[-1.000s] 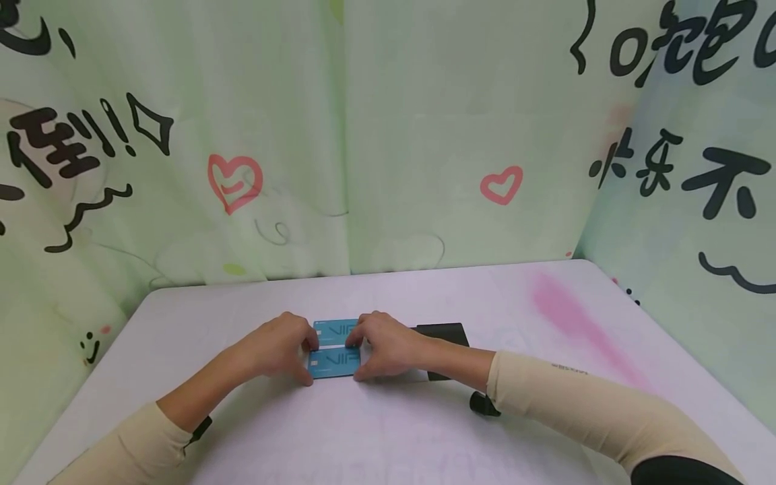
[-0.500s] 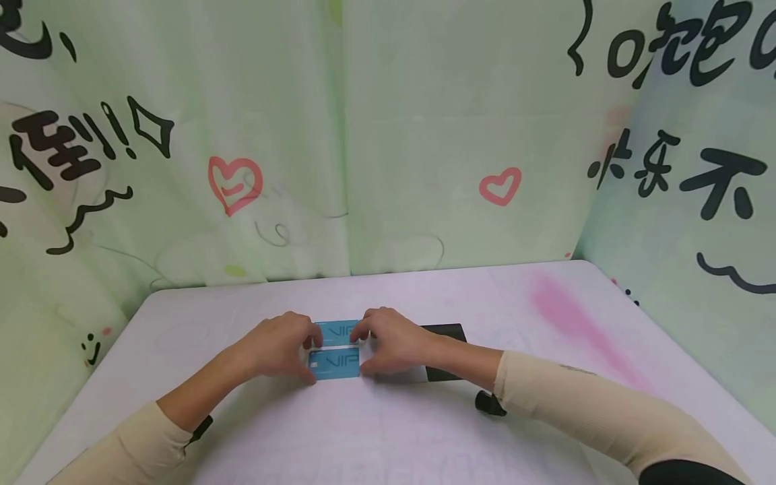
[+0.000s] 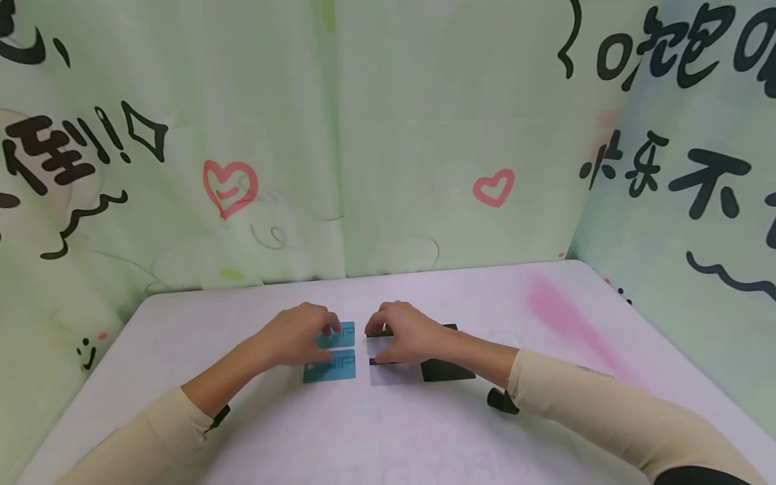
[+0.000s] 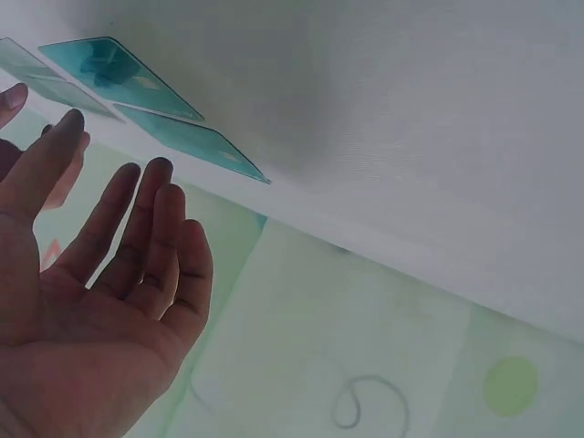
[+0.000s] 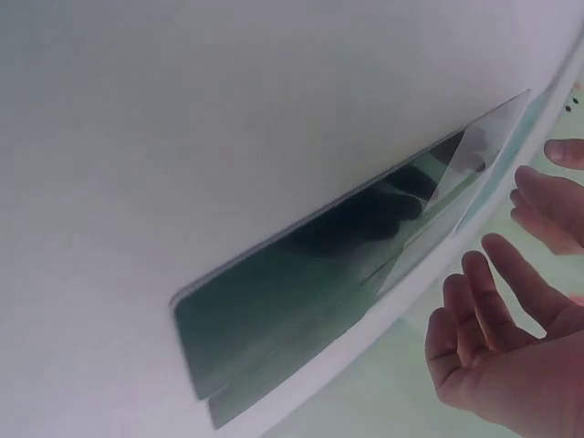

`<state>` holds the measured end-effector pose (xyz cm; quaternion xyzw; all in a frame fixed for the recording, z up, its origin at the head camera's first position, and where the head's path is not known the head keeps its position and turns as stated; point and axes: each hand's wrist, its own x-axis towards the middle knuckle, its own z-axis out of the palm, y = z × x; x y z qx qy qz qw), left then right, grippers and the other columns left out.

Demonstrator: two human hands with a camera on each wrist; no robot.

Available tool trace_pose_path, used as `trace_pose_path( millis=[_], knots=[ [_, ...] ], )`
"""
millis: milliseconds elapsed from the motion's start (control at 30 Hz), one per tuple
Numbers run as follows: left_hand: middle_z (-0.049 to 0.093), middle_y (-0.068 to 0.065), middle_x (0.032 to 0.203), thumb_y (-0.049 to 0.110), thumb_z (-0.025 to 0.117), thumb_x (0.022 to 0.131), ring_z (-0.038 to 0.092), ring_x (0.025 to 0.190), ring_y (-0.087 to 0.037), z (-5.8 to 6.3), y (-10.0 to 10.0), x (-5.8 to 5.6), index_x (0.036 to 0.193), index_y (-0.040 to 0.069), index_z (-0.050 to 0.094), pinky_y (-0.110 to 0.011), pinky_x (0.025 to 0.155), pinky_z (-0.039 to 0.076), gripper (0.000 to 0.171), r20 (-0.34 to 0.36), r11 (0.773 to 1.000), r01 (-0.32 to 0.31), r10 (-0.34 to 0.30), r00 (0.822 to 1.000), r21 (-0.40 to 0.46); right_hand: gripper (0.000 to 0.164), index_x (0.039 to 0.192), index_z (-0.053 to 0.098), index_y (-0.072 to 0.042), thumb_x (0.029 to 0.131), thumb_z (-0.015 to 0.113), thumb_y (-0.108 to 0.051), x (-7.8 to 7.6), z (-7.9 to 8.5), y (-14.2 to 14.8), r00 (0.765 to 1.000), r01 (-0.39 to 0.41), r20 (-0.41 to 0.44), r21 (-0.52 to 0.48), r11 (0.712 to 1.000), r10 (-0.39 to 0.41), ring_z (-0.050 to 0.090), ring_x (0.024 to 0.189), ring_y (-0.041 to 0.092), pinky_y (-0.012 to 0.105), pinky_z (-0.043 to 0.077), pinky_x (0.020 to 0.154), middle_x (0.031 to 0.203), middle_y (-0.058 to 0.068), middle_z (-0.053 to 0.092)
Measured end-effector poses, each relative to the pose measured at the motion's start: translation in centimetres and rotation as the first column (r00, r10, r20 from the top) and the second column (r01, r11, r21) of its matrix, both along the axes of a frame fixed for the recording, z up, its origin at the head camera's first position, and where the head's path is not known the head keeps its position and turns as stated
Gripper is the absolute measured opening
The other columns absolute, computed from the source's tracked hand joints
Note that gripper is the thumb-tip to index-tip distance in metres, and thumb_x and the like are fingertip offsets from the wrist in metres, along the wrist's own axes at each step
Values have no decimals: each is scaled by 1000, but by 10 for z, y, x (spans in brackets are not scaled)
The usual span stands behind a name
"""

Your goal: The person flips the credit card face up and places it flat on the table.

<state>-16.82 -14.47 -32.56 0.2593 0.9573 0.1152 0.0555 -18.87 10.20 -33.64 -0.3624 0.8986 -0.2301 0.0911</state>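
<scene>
Glossy blue rectangular cards [image 3: 336,372]; shiny dark flat pieces [image 3: 441,371] beside; rippled curtain [image 3: 400,141].

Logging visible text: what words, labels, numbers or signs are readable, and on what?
"VIP", partly covered: near blue card.
Far blue card: letters mostly covered.
"!!": green curtain, left side.
"乐": curtain, right side.
"不": curtain, right side.
Other curtain characters: stylised or cut off, uncertain.
Right sleeve: print too small.

Side by side

The front card [image 3: 342,370] lies on the table [image 3: 339,438], the rear card [image 3: 347,334] just behind it. Across a gap to the front card's right lie flat pieces [image 3: 447,371], under the right hand [image 3: 415,334]. The left hand [image 3: 298,335] is at its left end. The curtain [image 3: 291,135] hangs behind it, past the table.
</scene>
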Motion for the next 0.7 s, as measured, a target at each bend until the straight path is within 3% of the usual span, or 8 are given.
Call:
trace_pose_path(
  millis=[267,700],
  knots=[
    [73,-3,104,23,85,85,65,100,-20,-1,15,-13,119,8,74,-40,85,57,38,-17,998,63,-63,998,13,38,120,75,-6,83,81,-14,-5,3,18,999,39,-30,36,999,-38,64,107,29,37,52,92,111,10,70],
    [71,-4,110,22,84,87,63,104,-21,-10,40,-25,123,8,74,-42,93,55,40,0,996,93,-93,996,12,37,118,75,-5,81,80,-10,-13,5,38,996,76,-60,79,994,-71,64,105,27,35,53,90,108,8,70]
  ],
)
